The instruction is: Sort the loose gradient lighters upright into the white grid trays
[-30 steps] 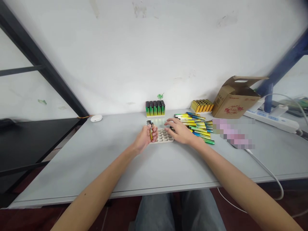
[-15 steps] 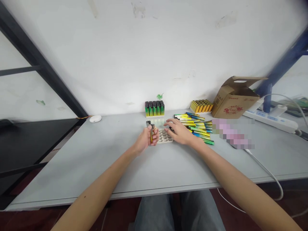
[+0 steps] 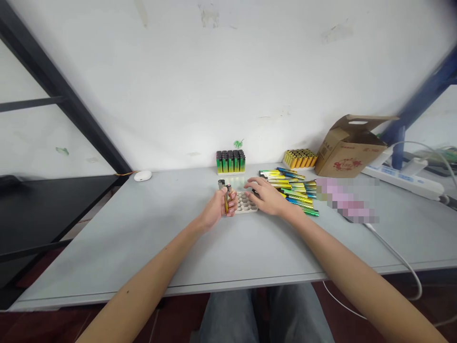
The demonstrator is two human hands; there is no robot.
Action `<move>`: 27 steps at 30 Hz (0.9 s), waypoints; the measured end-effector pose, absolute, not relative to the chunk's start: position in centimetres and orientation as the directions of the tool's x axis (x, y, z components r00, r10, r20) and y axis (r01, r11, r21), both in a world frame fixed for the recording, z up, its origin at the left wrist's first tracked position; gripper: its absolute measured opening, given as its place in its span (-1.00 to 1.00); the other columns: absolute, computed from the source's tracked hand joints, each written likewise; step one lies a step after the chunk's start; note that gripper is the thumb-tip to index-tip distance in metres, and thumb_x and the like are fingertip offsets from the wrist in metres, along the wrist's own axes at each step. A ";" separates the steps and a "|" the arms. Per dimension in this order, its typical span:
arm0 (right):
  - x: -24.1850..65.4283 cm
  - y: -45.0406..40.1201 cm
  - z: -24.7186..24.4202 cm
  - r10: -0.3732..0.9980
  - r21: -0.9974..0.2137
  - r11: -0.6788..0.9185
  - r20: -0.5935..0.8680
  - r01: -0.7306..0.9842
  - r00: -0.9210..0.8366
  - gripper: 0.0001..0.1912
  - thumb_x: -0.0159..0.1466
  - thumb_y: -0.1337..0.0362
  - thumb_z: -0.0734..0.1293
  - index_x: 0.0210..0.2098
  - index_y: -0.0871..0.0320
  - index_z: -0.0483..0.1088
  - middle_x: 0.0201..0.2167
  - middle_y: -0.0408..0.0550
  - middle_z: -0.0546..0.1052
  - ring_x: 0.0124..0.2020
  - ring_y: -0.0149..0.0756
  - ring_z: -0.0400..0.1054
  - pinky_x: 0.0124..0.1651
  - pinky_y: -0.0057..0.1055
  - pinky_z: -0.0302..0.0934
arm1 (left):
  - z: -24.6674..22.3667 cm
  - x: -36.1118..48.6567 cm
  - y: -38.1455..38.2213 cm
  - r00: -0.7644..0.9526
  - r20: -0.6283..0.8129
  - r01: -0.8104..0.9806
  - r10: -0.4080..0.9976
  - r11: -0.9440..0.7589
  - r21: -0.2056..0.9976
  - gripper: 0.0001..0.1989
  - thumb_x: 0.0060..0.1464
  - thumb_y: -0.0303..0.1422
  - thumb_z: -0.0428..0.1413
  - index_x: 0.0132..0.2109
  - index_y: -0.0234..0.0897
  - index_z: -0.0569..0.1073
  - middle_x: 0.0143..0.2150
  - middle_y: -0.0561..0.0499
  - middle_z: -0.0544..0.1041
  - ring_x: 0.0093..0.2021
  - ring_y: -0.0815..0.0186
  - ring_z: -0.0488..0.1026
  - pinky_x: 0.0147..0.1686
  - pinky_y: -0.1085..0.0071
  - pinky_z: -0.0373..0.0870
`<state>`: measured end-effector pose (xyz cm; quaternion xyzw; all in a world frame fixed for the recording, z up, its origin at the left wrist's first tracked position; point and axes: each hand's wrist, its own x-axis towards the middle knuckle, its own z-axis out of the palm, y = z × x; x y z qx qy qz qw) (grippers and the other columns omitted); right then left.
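My left hand (image 3: 216, 207) is closed around two lighters (image 3: 226, 200), held upright with their metal tops showing above the fingers. Directly beside it lies a white tray with round holes (image 3: 245, 205), partly covered by both hands. Over the tray's right side, my right hand (image 3: 266, 196) has its fingers spread and bent. A dark lighter end shows beneath that hand; the fingers do not appear closed on it. A loose pile of shiny yellow, green and blue lighters (image 3: 296, 194) lies just right of my right hand.
Against the wall stands a block of green-yellow lighters (image 3: 231, 163). Farther right are a tray of yellow-orange lighters (image 3: 300, 158), an open cardboard box (image 3: 348, 155) and a power strip (image 3: 403, 180). A blurred pink item (image 3: 344, 200) with a white cable lies right. A white case (image 3: 143, 176) sits left.
The whole view has shifted very slightly. Both hands keep nearly the same pose and place; the lighters remain in my left hand.
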<state>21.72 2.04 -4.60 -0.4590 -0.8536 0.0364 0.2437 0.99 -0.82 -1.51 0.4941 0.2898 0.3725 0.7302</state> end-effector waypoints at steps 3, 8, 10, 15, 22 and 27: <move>21.7 2.0 -4.6 0.799 -0.284 0.579 0.383 0.764 -0.464 -0.58 0.36 0.09 0.07 0.02 0.19 0.35 0.08 0.16 0.34 0.16 -0.07 0.17 0.19 -0.10 0.09 | -1.5 1.0 -0.8 0.553 -0.043 -0.269 0.832 0.228 0.936 -0.70 0.21 -0.16 -0.19 -0.40 -0.25 0.16 -0.53 0.13 0.10 -0.59 0.44 0.09 -0.57 0.52 0.11; 21.8 2.0 -4.4 0.794 -0.294 0.583 0.404 0.757 -0.454 -0.60 0.36 0.10 0.08 0.01 0.15 0.36 0.07 0.13 0.35 0.15 -0.07 0.17 0.19 -0.09 0.09 | -1.8 0.9 -0.7 0.588 0.010 -0.304 0.809 0.210 0.929 -0.74 0.20 -0.16 -0.17 -0.31 -0.25 0.21 -0.43 0.05 0.31 -0.49 0.40 0.26 -0.47 0.46 0.24; 21.8 2.0 -4.3 0.795 -0.300 0.580 0.414 0.757 -0.444 -0.61 0.36 0.11 0.08 0.00 0.15 0.36 0.06 0.12 0.35 0.16 -0.08 0.17 0.19 -0.11 0.08 | -1.9 0.9 -0.8 0.594 0.021 -0.297 0.804 0.195 0.935 -0.77 0.21 -0.19 -0.15 -0.27 -0.25 0.22 -0.38 0.02 0.37 -0.44 0.38 0.33 -0.43 0.44 0.27; 21.8 1.9 -4.1 0.797 -0.325 0.578 0.423 0.748 -0.431 -0.61 0.36 0.11 0.09 0.00 0.16 0.35 0.06 0.13 0.35 0.15 -0.09 0.18 0.19 -0.13 0.08 | -1.7 1.2 -1.0 0.546 -0.001 -0.192 0.838 0.126 0.973 -0.75 0.18 -0.15 0.01 -0.23 -0.24 0.20 -0.32 0.01 0.48 -0.44 0.37 0.44 -0.44 0.41 0.33; 21.6 1.6 -3.4 0.802 -0.496 0.575 0.502 0.651 -0.325 -0.59 0.36 0.05 0.07 0.02 0.14 0.32 0.02 0.08 0.40 0.10 -0.13 0.23 0.18 -0.14 0.09 | -1.5 1.1 -0.9 0.524 -0.042 -0.084 0.851 0.101 0.991 -0.67 0.12 -0.11 0.09 -0.17 -0.31 0.33 -0.22 -0.14 0.57 -0.45 0.34 0.50 -0.55 0.46 0.35; 21.2 1.8 -2.5 0.909 -0.883 0.412 0.385 0.225 -0.157 -0.40 0.35 -0.12 -0.08 0.04 0.10 0.32 0.07 0.07 0.43 0.11 -0.15 0.29 0.13 -0.14 0.18 | -1.8 1.0 -0.8 0.520 -0.059 -0.128 0.852 0.145 0.981 -0.66 0.11 -0.14 0.12 -0.09 -0.32 0.43 -0.03 -0.20 0.52 -0.17 0.20 0.55 -0.21 0.21 0.52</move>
